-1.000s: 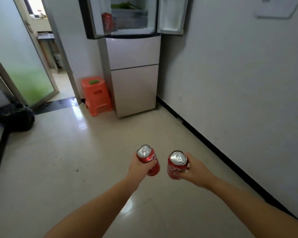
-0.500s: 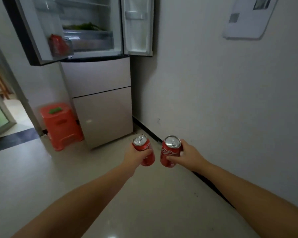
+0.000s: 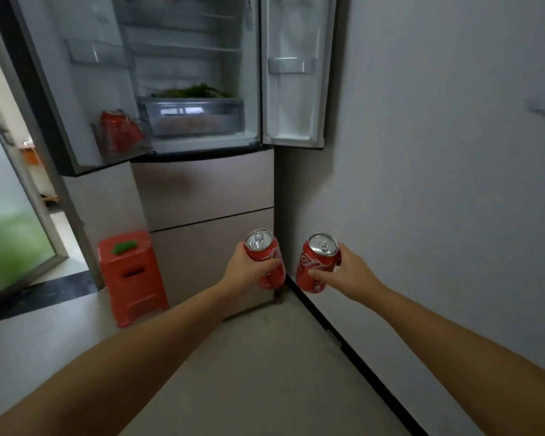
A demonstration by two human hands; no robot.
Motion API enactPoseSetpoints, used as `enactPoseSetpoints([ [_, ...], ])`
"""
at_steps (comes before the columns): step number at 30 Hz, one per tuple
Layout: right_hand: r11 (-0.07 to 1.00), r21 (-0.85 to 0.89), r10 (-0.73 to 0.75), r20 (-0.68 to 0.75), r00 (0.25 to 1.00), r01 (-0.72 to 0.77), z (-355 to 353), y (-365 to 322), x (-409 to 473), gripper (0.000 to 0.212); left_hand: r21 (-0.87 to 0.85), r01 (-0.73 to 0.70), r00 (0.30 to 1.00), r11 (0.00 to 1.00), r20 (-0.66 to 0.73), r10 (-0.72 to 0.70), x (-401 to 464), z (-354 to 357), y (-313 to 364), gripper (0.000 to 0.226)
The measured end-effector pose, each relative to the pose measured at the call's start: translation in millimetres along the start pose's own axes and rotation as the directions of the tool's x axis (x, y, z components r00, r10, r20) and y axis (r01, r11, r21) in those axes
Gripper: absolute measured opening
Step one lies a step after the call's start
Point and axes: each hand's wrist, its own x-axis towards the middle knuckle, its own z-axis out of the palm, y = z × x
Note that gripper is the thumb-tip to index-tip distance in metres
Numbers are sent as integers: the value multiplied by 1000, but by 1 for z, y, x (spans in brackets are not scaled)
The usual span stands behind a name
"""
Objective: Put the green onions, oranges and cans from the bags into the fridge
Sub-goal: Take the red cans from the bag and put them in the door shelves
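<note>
My left hand (image 3: 244, 272) grips 1 red can (image 3: 264, 258) upright; my right hand (image 3: 343, 275) grips a 2nd can (image 3: 316, 262) just beside it. Both are held out low before the open fridge (image 3: 202, 184), where green onions (image 3: 192, 90) lie above a drawer (image 3: 192, 116).

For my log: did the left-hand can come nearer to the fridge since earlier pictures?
Yes. The left-hand can now overlaps the fridge lower drawer; earlier it was over floor.
</note>
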Motion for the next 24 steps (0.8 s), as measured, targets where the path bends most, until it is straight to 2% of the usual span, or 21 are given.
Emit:
enactPoseSetpoints([
  [6, 989, 20, -146, 148, 978, 145, -5, -13, 182, 71, 44, -34, 972, 998, -233, 43, 137, -27, 30, 74],
  [12, 941, 75, -339, 259, 904, 331, 23, -82, 349, 68, 158, -54, 874, 986, -470, 123, 230, -99, 63, 67],
  [17, 855, 161, -518, 204, 831, 494, 73, -161, 457, 68, 222, -115, 792, 968, -568, 224, 295, -180, 107, 73],
  [20, 788, 243, -610, 187, 770, 565, 91, -216, 512, 67, 306, -164, 748, 938, -581, 320, 328, -224, 150, 62],
  [24, 676, 355, -717, 114, 688, 645, 97, -290, 575, 61, 438, -219, 639, 872, -611, 467, 363, -268, 216, 49],
])
